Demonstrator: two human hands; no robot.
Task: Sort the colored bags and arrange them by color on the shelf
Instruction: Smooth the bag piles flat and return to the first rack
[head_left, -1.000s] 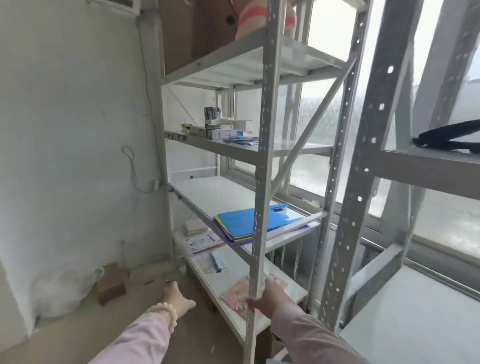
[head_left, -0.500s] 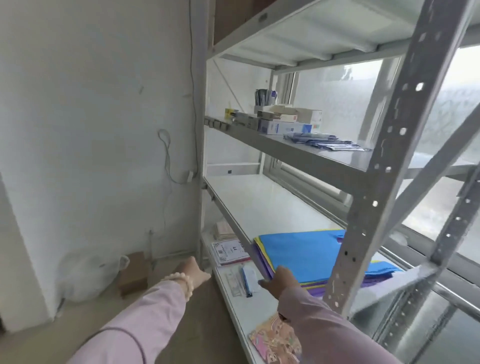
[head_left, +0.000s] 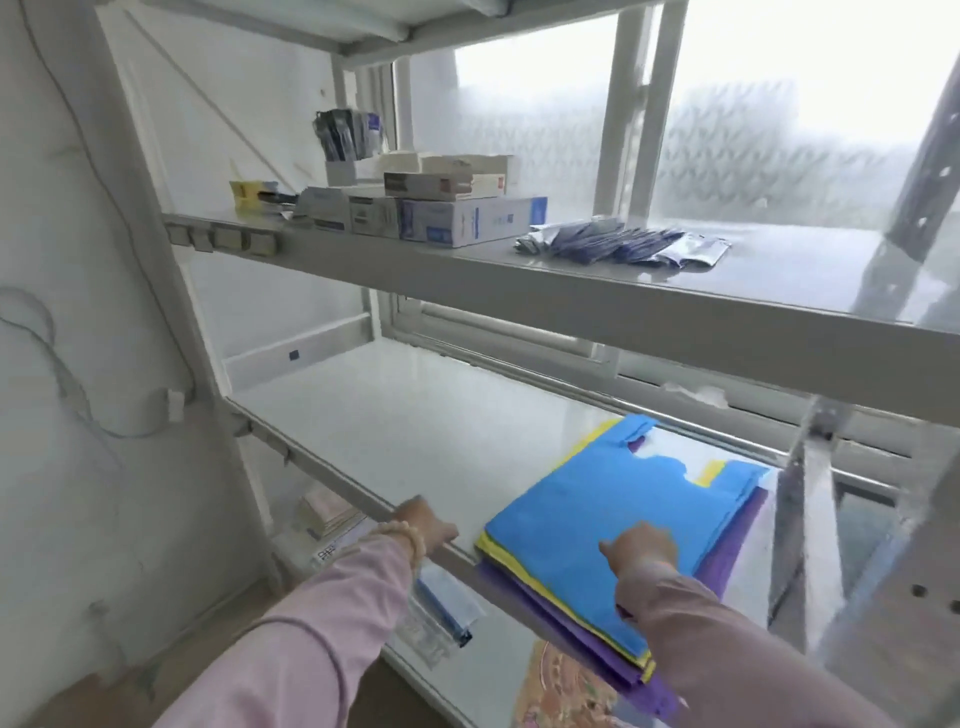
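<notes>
Since the bags (head_left: 571, 571) lie mixed in 1 stack on the middle shelf (head_left: 332, 474), blue bag (head_left: 613, 493) over yellow and purple, we judge sorting starts here. Our right hand (head_left: 641, 545) rests on the blue bag; whether it pinches, we cannot tell. Our left hand (head_left: 426, 525) curls over the shelf's front rail, likely for support; 0.5 s ago it hung free.
</notes>
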